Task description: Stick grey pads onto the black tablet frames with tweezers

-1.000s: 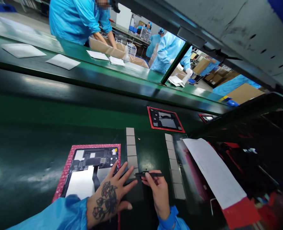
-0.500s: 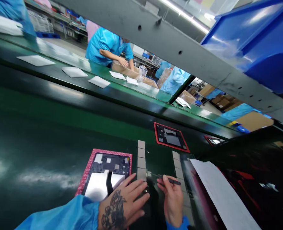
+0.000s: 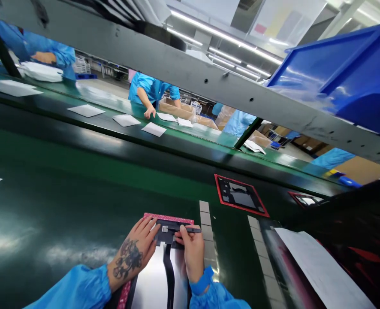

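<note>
Slim black tweezers (image 3: 190,230) held in narrow right grip (image 3: 193,253), tips over dark rectangular device panel (image 3: 166,234) on pink foam mat (image 3: 169,216), near edge of dark-green table (image 3: 64,189) — left grip (image 3: 135,246) spread wide against panel; hand slip = panel scratched or knocked askew.

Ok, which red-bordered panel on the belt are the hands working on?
The nearest panel, on the pink-red mat: the left hand and the right hand with black tweezers are on it. The red-framed panel and the one beyond it lie untouched.
</note>
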Tool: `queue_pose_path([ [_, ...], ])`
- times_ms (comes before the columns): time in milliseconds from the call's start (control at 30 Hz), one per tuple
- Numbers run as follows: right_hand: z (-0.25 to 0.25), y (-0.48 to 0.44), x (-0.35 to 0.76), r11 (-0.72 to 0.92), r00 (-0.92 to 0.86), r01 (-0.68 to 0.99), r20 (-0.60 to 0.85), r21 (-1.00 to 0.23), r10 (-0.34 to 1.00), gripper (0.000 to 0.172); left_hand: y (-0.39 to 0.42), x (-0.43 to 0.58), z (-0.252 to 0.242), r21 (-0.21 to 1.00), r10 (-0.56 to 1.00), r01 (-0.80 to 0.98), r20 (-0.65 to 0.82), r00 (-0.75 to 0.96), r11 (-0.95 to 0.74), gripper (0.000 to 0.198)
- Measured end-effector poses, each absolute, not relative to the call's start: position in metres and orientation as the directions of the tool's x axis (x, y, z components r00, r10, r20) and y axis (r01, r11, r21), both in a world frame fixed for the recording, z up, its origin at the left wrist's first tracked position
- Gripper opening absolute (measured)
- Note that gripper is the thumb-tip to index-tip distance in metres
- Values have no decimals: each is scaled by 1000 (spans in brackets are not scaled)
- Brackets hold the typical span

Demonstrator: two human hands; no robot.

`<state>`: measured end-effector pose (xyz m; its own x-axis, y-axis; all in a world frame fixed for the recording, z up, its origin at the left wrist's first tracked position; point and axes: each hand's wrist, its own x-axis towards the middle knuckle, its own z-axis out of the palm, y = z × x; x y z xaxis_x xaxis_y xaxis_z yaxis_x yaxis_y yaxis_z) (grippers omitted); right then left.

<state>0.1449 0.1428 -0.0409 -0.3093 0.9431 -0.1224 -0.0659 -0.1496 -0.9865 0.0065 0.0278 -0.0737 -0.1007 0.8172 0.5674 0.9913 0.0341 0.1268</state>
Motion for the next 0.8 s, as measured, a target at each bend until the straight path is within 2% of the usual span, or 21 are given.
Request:
queue_pose_path([
  [267, -45, 143, 145, -143, -316, -15, -131, -990, 940, 55, 28, 13, -66, 79, 828, 993, 549, -118, 89, 41],
  [800, -53, 144, 146, -95, -326, 58, -109, -994, 939, 56, 30, 17, -79, 234, 832, 970, 525, -179, 61, 38],
])
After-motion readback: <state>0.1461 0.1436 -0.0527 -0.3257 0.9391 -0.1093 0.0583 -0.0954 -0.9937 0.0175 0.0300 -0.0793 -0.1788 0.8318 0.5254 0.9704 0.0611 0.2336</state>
